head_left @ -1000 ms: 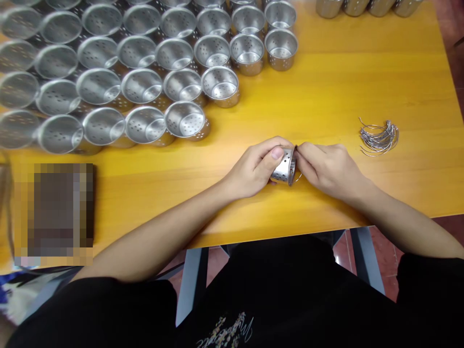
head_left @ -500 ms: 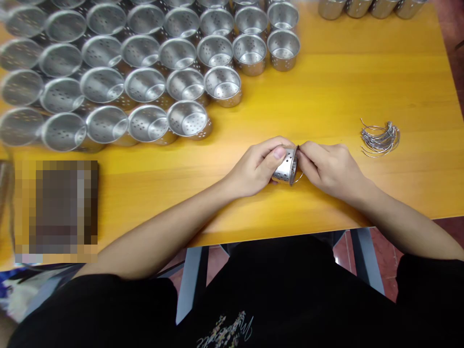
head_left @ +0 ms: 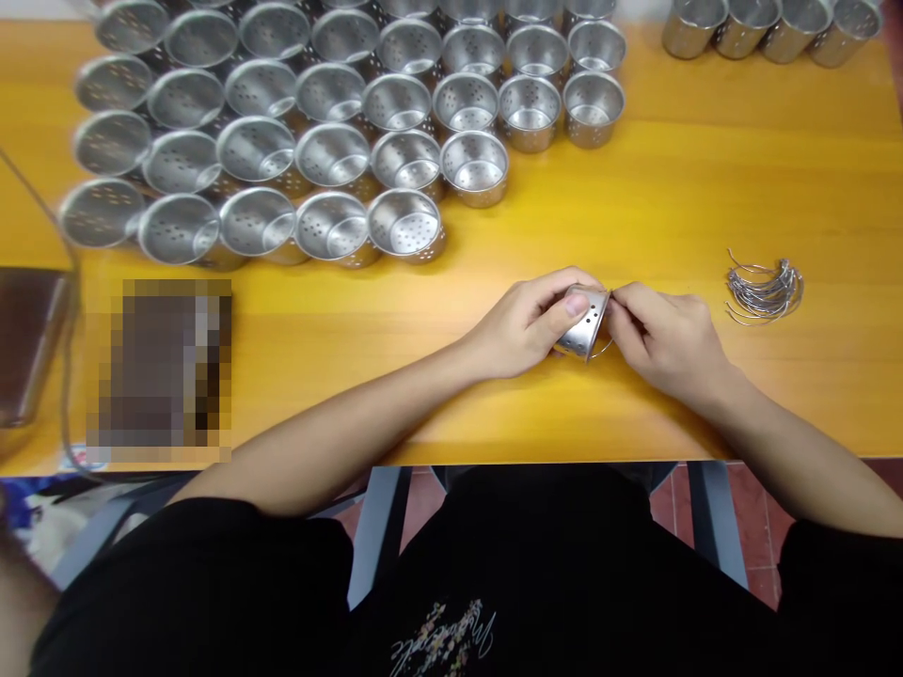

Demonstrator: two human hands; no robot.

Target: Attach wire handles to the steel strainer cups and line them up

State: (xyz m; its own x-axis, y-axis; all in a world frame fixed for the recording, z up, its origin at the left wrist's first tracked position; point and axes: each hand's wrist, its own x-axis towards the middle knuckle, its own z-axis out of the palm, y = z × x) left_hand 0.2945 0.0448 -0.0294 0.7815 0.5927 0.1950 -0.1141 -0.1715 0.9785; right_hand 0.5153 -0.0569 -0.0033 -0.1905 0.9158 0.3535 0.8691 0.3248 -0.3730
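From the head camera, looking down over the person's arms, the left hand has its fingers wrapped around a small perforated metal cup. The cup lies on its side just above the yellow worktop, near the front edge, with its open mouth turned towards the right hand. That hand's fingers are pinched together at the cup's rim on a thin wire loop, which curves out below the cup. Well off to the right lies a little heap of bent wire handles. Across the far left of the worktop stands a tight block of matching perforated cups, mouths up, rims touching. A short row of taller tins sits at the far right corner.
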